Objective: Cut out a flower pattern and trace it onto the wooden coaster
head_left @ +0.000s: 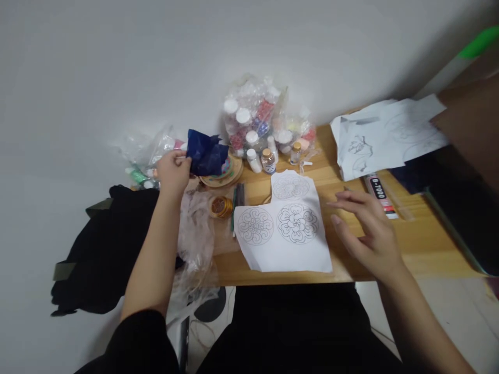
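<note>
At the left back of the table, my left hand (173, 171) pinches the edge of a crumpled dark blue sheet (206, 153), which looks like carbon paper. The sheet hangs over a round wooden piece with painted patterns (228, 174), hiding part of it. My right hand (368, 234) hovers over the right part of the table with its fingers apart and nothing in them. Between my hands lies a white paper (284, 257) with round flower line drawings. Close to my right fingers is a B-7000 glue tube (380, 195).
Clear bags of bead jars (253, 114) stand against the wall, small bottles (268, 161) before them. A golden spool-like roll (221, 206) sits left of the paper. Drawing sheets (374, 137) and a black device (463, 213) lie right; a black bag (109, 249) is left.
</note>
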A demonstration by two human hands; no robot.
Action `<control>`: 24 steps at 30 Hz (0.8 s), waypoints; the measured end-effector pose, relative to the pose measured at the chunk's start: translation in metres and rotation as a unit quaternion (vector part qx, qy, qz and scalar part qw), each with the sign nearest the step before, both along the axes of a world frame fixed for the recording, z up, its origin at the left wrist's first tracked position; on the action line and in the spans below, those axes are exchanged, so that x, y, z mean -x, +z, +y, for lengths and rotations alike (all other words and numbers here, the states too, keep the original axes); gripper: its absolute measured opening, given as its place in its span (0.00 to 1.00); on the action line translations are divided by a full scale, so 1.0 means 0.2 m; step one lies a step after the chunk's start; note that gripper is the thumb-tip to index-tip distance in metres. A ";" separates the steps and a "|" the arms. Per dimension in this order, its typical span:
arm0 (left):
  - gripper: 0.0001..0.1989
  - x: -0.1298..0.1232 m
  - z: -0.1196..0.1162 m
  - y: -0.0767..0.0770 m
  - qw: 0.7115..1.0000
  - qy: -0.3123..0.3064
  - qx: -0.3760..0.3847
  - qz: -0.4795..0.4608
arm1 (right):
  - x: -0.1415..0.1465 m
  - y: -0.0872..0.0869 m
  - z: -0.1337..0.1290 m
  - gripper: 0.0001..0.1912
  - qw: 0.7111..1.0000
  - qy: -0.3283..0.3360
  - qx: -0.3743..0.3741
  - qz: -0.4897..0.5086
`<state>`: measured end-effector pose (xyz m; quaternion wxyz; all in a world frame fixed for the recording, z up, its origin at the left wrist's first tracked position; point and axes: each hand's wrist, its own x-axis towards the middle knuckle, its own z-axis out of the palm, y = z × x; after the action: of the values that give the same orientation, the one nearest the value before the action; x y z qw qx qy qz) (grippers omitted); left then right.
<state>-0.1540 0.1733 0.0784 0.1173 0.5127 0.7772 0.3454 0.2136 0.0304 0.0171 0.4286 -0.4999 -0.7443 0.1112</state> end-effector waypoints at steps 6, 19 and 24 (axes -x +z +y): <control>0.08 -0.10 0.01 0.09 0.954 -0.109 -0.012 0.281 | -0.24 0.00 0.01 0.11 0.981 -0.135 -0.020 -0.137; 0.15 -1.15 -0.01 -0.13 0.824 -0.541 0.161 -0.053 | -0.54 0.09 0.42 0.20 0.851 -0.302 0.279 -0.328; 0.20 -1.42 0.05 -0.23 0.828 -0.489 0.262 -0.078 | -0.53 0.08 0.39 0.21 0.800 -0.283 0.368 -0.381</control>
<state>0.1299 0.1842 0.0321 0.4610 0.7468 0.4749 0.0649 0.3199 0.1080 0.0338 -0.0932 -0.8102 -0.5764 0.0508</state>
